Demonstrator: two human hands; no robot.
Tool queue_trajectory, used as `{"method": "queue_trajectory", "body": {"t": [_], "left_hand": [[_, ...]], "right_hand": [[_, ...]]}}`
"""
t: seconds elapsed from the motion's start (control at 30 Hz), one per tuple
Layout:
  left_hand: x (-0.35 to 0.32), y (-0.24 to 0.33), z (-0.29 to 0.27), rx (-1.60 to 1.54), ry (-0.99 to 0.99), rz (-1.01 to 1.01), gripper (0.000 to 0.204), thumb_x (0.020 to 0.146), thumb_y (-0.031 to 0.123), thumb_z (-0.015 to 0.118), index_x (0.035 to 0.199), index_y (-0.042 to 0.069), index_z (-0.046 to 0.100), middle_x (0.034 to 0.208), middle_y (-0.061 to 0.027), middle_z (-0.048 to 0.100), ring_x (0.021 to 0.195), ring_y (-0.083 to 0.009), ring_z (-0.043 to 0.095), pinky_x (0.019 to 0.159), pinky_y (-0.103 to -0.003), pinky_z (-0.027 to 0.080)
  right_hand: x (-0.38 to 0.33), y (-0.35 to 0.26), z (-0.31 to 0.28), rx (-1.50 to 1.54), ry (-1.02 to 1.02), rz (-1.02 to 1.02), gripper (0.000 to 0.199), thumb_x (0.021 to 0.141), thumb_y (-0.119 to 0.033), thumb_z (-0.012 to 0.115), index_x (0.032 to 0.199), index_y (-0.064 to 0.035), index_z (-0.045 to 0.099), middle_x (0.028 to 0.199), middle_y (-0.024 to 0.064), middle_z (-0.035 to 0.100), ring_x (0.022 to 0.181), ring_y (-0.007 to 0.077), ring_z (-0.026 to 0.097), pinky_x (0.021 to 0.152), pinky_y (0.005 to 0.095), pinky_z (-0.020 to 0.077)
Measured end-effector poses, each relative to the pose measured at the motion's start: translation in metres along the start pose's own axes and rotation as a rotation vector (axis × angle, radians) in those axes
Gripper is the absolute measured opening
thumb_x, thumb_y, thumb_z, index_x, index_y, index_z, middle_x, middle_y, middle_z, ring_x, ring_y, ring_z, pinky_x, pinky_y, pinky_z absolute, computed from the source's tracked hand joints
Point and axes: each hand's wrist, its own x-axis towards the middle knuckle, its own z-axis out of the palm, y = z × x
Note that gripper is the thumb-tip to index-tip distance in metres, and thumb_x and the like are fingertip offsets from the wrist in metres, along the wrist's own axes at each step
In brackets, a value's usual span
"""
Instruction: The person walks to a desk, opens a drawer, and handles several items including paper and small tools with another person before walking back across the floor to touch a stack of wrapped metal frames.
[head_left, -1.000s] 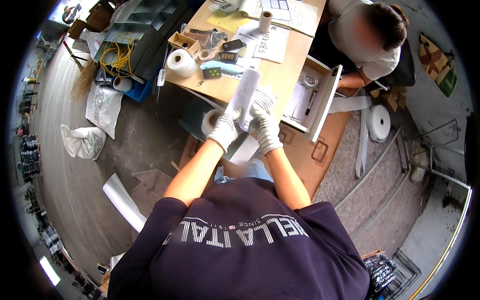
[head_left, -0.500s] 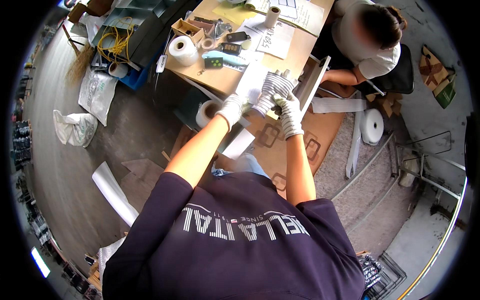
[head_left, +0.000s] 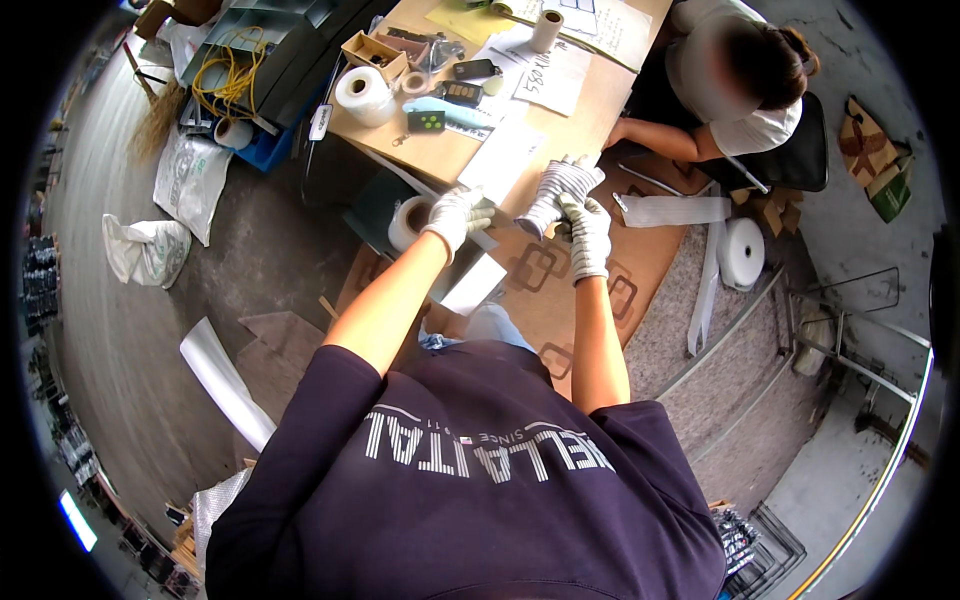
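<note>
My right hand point(head_left: 588, 235), in a pale striped work glove, grips a loose grey-and-white striped work glove point(head_left: 556, 195) just off the table's near edge. Limp fingers of that glove point up toward the table; whether it is one glove or a pair I cannot tell. To its left, my left hand point(head_left: 458, 218) wears the same kind of glove. Its fingers stretch to the right with nothing visible in them, apart from the loose glove. A white sheet of paper point(head_left: 503, 163) lies on the table point(head_left: 450, 160) just beyond my left hand.
On the table are a white film roll point(head_left: 365, 96), black key fobs point(head_left: 461, 94), a small wooden box point(head_left: 374, 56) and papers. Below the left hand stands another roll point(head_left: 410, 222). A seated co-worker point(head_left: 740, 70) is at the right; a white roll point(head_left: 742, 252) lies on the floor.
The pulled-out drawer at the table's right side is no longer seen standing out. My right hand has shifted slightly right with the loose glove, and my left hand has moved away from the sheet.
</note>
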Motion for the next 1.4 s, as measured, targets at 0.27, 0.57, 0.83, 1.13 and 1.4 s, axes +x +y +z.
{"method": "queue_trajectory", "body": {"t": [0.27, 0.57, 0.83, 1.13, 1.4], "left_hand": [[-0.001, 0.012, 0.003, 0.099, 0.077, 0.054, 0.022, 0.082, 0.010, 0.057, 0.102, 0.004, 0.051, 0.092, -0.0111, 0.060, 0.075, -0.0256, 0.063, 0.057, -0.032, 0.052], [0.020, 0.008, -0.025, 0.406, 0.278, 0.279, 0.012, 0.085, 0.012, 0.052, 0.097, 0.011, 0.052, 0.084, -0.0044, 0.061, 0.066, -0.0158, 0.060, 0.050, -0.026, 0.048], [0.011, 0.028, -0.016, 0.284, 0.155, 0.265, 0.016, 0.086, 0.011, 0.048, 0.101, 0.009, 0.052, 0.090, -0.0085, 0.063, 0.070, -0.0221, 0.064, 0.052, -0.033, 0.052], [0.015, 0.019, -0.032, 0.285, 0.224, 0.225, 0.018, 0.080, 0.010, 0.055, 0.098, 0.011, 0.055, 0.083, -0.0040, 0.063, 0.066, -0.0160, 0.062, 0.051, -0.030, 0.052], [0.046, -0.015, -0.057, 0.231, 0.206, 0.161, 0.021, 0.082, 0.015, 0.057, 0.102, 0.013, 0.053, 0.091, -0.0074, 0.062, 0.073, -0.0181, 0.062, 0.052, -0.032, 0.052]], "right_hand": [[0.002, 0.007, 0.005, 0.170, -0.063, 0.033, 0.009, 0.077, -0.012, 0.063, 0.080, -0.0066, 0.056, 0.060, -0.0004, 0.055, 0.041, 0.0061, 0.048, 0.036, 0.0179, 0.0347], [0.022, -0.019, 0.006, 0.214, -0.168, -0.003, 0.025, 0.077, -0.003, 0.058, 0.102, -0.0013, 0.057, 0.074, -0.0007, 0.059, 0.051, 0.0064, 0.051, 0.046, 0.0204, 0.0437], [0.044, -0.042, 0.012, -0.023, -0.288, -0.043, 0.023, 0.068, -0.007, 0.067, 0.089, -0.0019, 0.059, 0.067, 0.0033, 0.060, 0.049, 0.0084, 0.051, 0.043, 0.0201, 0.0401], [0.030, -0.020, 0.051, -0.892, 0.019, -0.527, 0.069, 0.064, -0.031, 0.067, 0.124, -0.0059, 0.042, 0.114, 0.0257, 0.048, 0.101, 0.0365, 0.052, 0.088, 0.0374, 0.0418], [0.078, 0.044, 0.073, -0.170, -0.111, -0.544, 0.041, 0.078, -0.011, 0.056, 0.118, -0.0173, 0.049, 0.097, 0.0195, 0.052, 0.088, 0.0313, 0.054, 0.077, 0.0372, 0.0446]]}}
